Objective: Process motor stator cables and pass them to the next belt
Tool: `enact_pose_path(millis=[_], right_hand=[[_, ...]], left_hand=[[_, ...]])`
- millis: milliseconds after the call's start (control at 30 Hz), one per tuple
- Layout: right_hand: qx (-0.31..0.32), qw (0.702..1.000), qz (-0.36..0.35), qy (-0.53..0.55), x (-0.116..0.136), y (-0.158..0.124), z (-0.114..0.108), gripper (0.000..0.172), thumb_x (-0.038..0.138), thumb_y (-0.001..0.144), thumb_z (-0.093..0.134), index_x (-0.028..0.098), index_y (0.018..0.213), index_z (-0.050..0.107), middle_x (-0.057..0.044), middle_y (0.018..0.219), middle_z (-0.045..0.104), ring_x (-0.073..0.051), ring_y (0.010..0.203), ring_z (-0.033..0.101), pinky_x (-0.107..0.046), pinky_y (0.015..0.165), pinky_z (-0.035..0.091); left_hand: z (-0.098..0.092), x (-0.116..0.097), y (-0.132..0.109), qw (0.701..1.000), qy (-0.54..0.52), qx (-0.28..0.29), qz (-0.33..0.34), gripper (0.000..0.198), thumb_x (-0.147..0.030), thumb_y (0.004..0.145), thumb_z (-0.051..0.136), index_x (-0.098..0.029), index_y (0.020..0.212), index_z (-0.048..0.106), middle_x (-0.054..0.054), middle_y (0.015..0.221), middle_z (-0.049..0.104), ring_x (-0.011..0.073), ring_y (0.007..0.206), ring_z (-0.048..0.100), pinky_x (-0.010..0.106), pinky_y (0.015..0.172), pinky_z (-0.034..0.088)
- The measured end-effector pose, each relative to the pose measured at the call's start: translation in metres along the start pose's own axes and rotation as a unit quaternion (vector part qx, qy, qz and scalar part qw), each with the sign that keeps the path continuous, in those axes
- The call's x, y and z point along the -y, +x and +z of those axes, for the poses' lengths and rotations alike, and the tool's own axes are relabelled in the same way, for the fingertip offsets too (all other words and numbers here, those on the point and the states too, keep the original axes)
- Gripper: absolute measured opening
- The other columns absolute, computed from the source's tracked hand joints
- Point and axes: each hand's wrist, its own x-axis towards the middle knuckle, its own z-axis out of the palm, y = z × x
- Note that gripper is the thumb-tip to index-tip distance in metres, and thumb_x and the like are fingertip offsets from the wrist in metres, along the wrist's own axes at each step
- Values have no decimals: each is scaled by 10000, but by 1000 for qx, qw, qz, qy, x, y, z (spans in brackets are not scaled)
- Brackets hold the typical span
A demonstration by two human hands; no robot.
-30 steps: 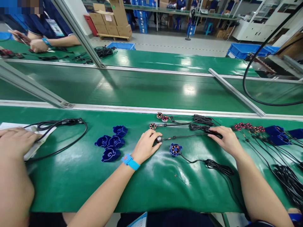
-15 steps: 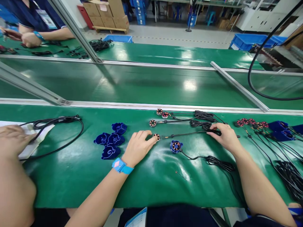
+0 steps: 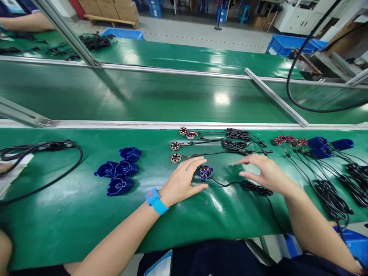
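I see both hands have left the bare copper-coil ring with its black lead (image 3: 175, 157), now lying free on the green worktop (image 3: 71, 214). My left hand (image 3: 184, 180) has dropped to the coil ring seated in a round blue plastic housing (image 3: 205, 172), thumb and fingers cupped loosely round it, grip open and not yet closed. My right hand (image 3: 263, 174) hovers spread and empty above that unit's bundled black cable (image 3: 254, 188).
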Motion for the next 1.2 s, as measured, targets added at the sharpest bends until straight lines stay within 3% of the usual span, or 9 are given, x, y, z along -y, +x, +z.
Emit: enact_pose_path(millis=[133, 233, 400, 500, 600, 767, 900, 1033, 1200], right_hand=[[56, 998, -3, 7, 11, -13, 22, 303, 428, 973, 604, 244, 1212, 589, -43, 1156, 684, -221, 1073, 631, -406, 938, 478], [22, 999, -21, -9, 36, -15, 39, 323, 429, 973, 602, 220, 1219, 597, -66, 1173, 663, -232, 1057, 604, -412, 915, 469], [-36, 994, -80, -69, 98, -9, 62, 451, 486, 1001, 513, 167, 1311, 594, -128, 1233, 619, -266, 1044, 557, -422, 872, 439], [-46, 990, -83, -103, 114, -4, 72, 570, 553, 1008, 447, 113, 1344, 577, -155, 1251, 609, -280, 1061, 541, -428, 882, 418], [-42, 989, -72, -124, 114, 0, 78, 634, 611, 996, 417, 107, 1341, 585, -159, 1251, 606, -280, 1041, 540, -429, 878, 410], [-38, 987, -81, -133, 111, 9, 82, 576, 584, 991, 463, 119, 1295, 617, -157, 1226, 626, -285, 1055, 543, -439, 863, 418], [-29, 995, -85, -50, 104, 8, 76, 538, 573, 958, 546, 159, 1294, 614, -153, 1300, 582, -298, 1155, 532, -457, 925, 449], [-61, 997, -24, 27, 79, -11, 60, 610, 505, 936, 624, 208, 1444, 465, -147, 1399, 502, -291, 1262, 493, -462, 1018, 440], [-25, 995, 51, -82, 37, -52, 46, 465, 466, 939, 634, 251, 1342, 541, -97, 1260, 614, -303, 1122, 577, -477, 920, 448]], left_hand=[[11, -5, 1, 1000, -20, -8, -15, 678, -221, 863, 735, -228, 1427, 359, 93, 1344, 583, 253, 1229, 581, 412, 1028, 515], [16, -15, -14, 999, -3, -27, -46, 693, -228, 823, 777, -222, 1393, 383, 85, 1269, 621, 261, 1148, 623, 407, 950, 551], [26, -37, -37, 992, 18, -87, -85, 629, -226, 769, 836, -201, 1268, 455, 73, 1139, 657, 251, 1005, 663, 395, 870, 573], [30, -42, -40, 990, 3, -106, -97, 635, -218, 754, 850, -194, 1253, 459, 73, 1117, 658, 246, 991, 669, 391, 868, 578], [31, -41, -41, 989, -11, -109, -98, 631, -238, 763, 849, -196, 1255, 457, 75, 1119, 655, 243, 995, 670, 389, 873, 583], [31, -38, -42, 989, -13, -118, -89, 592, -270, 795, 832, -200, 1247, 456, 79, 1118, 657, 238, 1003, 677, 378, 880, 589], [32, -37, -43, 990, -12, -112, -83, 561, -342, 847, 787, -208, 1271, 445, 79, 1126, 650, 238, 1011, 676, 384, 889, 585], [33, -38, -43, 991, -5, -119, -65, 549, -378, 883, 744, -186, 1293, 434, 96, 1143, 641, 245, 1042, 657, 388, 906, 570], [25, -38, -42, 996, 13, -82, -44, 433, -352, 894, 732, -199, 1227, 503, 72, 1114, 640, 234, 1015, 626, 370, 883, 546]])
